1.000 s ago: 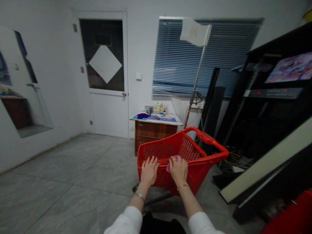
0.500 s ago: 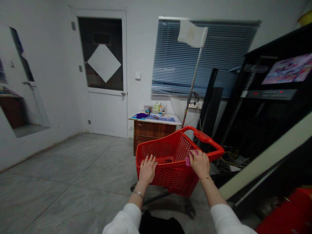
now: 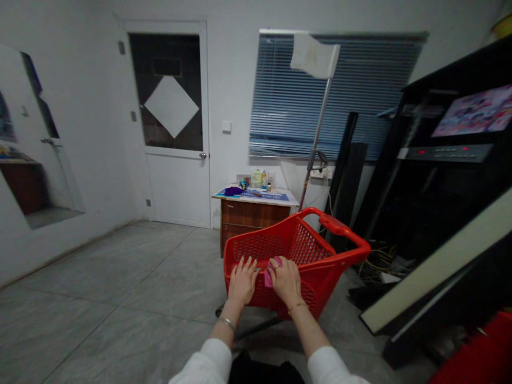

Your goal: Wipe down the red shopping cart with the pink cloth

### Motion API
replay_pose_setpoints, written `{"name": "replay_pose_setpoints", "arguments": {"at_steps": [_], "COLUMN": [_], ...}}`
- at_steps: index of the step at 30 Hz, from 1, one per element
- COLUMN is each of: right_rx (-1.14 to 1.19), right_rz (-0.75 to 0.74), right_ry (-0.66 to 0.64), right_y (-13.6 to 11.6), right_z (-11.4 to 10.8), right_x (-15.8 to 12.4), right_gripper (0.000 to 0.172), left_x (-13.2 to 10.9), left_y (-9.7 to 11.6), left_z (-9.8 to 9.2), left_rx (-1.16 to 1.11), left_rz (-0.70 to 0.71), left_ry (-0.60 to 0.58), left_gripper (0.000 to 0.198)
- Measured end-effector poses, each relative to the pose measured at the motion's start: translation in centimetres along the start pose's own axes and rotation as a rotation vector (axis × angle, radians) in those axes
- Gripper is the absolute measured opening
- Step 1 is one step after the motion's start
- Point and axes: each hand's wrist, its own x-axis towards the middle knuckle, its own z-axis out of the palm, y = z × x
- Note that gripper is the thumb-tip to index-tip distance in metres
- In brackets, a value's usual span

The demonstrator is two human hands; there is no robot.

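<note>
A red plastic shopping cart [image 3: 316, 250] stands on the floor right in front of me, its handle at the far right. My left hand [image 3: 242, 280] rests on the cart's near rim with the fingers spread over the edge. Close beside it, my right hand [image 3: 285, 279] presses a small pink cloth [image 3: 269, 275] against the same rim, fingers closed on the cloth. Both wrists carry thin bracelets and white sleeves.
A small wooden cabinet [image 3: 252, 213] with bottles and clutter stands behind the cart, by a white door [image 3: 176, 160]. A pole with a white cloth [image 3: 316, 122] leans near the blinds. Black shelving [image 3: 440, 176] and cables fill the right. Grey tiled floor [image 3: 100, 298] spreads left.
My right hand with the pink cloth has slid left along the cart's rim, from the right side back to beside my left hand. The left hand has stayed put.
</note>
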Motion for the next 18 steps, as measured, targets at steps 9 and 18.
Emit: {"name": "replay_pose_setpoints", "arguments": {"at_steps": [9, 18], "right_rx": [-0.242, -0.021], "right_rz": [0.181, 0.107], "right_ry": [0.179, 0.03], "right_y": [15.6, -0.4], "right_z": [-4.9, 0.4], "right_x": [2.1, 0.2], "right_gripper": [0.03, 0.028], "left_x": [0.0, -0.2], "left_y": [0.3, 0.5], "left_z": [0.2, -0.3], "left_rx": [-0.039, -0.011], "left_rz": [-0.022, -0.019], "left_ry": [0.038, 0.075], "left_gripper": [0.043, 0.041]}}
